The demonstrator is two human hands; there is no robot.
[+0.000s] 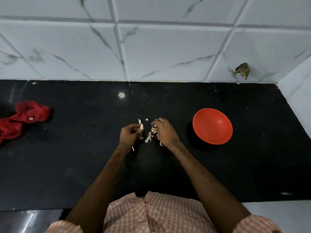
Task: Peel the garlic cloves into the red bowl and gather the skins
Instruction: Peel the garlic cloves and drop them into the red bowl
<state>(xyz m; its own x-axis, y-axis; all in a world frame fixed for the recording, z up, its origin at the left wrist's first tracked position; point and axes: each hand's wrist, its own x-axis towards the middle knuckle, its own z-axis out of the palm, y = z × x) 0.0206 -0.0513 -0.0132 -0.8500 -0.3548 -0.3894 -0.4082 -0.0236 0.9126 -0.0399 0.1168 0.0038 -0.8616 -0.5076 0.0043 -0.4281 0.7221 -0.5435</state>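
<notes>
Pinching a garlic clove at its fingertips, the left hand holds it just above the black bench, probably so the right hand can strip it. The right hand's fingers curl on a pale scrap; whether that is skin or clove cannot be told. Loose skins lie between the hands, apparently dropped where they come off and left to gather later. The red bowl sits at 3 o'clock, near the right hand for a short drop, and looks empty. A red mesh bag lies well apart at 9 o'clock.
</notes>
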